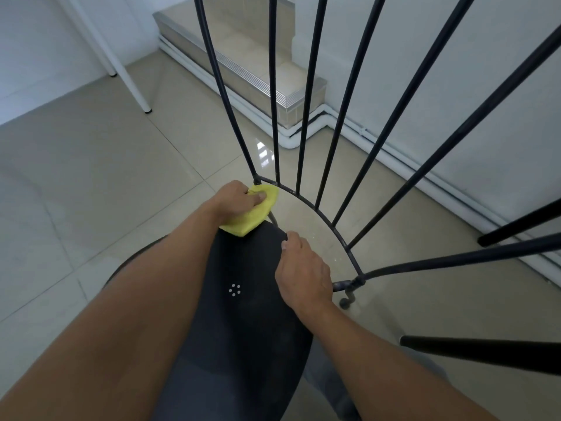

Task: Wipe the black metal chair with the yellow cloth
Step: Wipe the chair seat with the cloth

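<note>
Cloth (255, 214) gripped by left hand (239, 199) at rear of chair seat (243, 314); right hand (303, 275) clutches its edge.

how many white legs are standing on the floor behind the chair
2. The nearer white leg is at upper left; the farther white leg is behind it, further left. Others may be out of frame.

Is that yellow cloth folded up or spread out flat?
Folded: the yellow cloth shows stacked layers along its near edge, pinched in the left hand against the chair.
</note>
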Action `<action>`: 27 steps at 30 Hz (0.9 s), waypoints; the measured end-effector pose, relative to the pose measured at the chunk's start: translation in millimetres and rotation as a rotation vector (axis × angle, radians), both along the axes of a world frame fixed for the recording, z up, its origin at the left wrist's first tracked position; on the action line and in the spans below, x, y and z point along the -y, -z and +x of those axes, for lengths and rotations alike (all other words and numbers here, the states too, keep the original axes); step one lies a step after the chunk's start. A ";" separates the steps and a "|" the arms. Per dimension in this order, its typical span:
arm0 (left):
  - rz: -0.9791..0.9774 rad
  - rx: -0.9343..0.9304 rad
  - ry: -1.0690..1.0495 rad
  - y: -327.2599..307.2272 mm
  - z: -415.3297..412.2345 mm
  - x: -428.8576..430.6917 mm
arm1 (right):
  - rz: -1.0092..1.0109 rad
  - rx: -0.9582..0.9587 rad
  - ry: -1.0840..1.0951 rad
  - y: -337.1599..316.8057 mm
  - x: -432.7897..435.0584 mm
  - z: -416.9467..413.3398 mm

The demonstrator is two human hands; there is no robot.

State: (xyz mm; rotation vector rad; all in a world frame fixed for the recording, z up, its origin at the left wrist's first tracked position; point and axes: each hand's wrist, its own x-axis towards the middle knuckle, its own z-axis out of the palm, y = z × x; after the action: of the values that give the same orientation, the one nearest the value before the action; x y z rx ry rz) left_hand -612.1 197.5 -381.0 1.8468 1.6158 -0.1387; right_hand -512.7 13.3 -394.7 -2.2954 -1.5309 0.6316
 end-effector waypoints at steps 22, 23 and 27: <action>0.148 -0.269 0.012 8.3 31.1 32.0 | -0.029 0.020 -0.015 -0.2 0.5 -0.6; 0.136 -0.269 0.070 6.4 29.9 27.1 | -0.027 0.023 -0.013 -0.7 0.2 -0.5; -0.018 -0.134 0.117 -1.6 11.0 5.6 | -0.016 0.026 -0.010 0.2 -0.7 -0.3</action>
State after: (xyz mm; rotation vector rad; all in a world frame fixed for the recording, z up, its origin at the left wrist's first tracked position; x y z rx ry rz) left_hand -601.1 191.9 -379.4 1.9544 1.5891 -0.3340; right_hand -512.9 14.0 -394.9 -2.3174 -1.5556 0.6212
